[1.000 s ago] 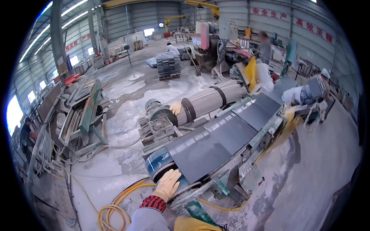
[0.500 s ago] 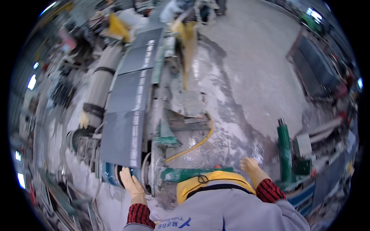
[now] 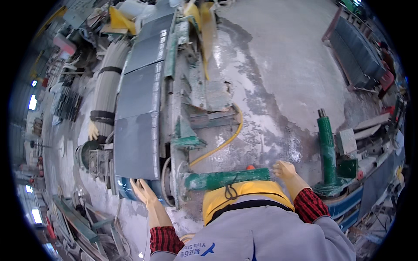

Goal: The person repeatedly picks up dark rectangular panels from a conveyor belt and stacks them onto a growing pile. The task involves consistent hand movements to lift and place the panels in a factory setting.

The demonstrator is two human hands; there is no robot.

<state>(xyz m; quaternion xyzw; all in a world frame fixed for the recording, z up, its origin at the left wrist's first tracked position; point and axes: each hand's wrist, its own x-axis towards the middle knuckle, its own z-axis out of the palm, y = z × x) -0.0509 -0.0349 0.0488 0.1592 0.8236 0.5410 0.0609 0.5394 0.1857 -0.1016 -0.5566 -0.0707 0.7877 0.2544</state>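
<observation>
While our left hand points toward eleven o'clock, fingers straight and unclosed, its tips sit at the near edge of the slab, over the blue belt; we cannot tell whether they press. From our apron, the slab lies at ten o'clock. Our right hand, also toward eleven, is half curled just beside the pipe's end; we cannot tell if it grips anything. Floor stretches wide at twelve o'clock, the post standing between one and two.
</observation>
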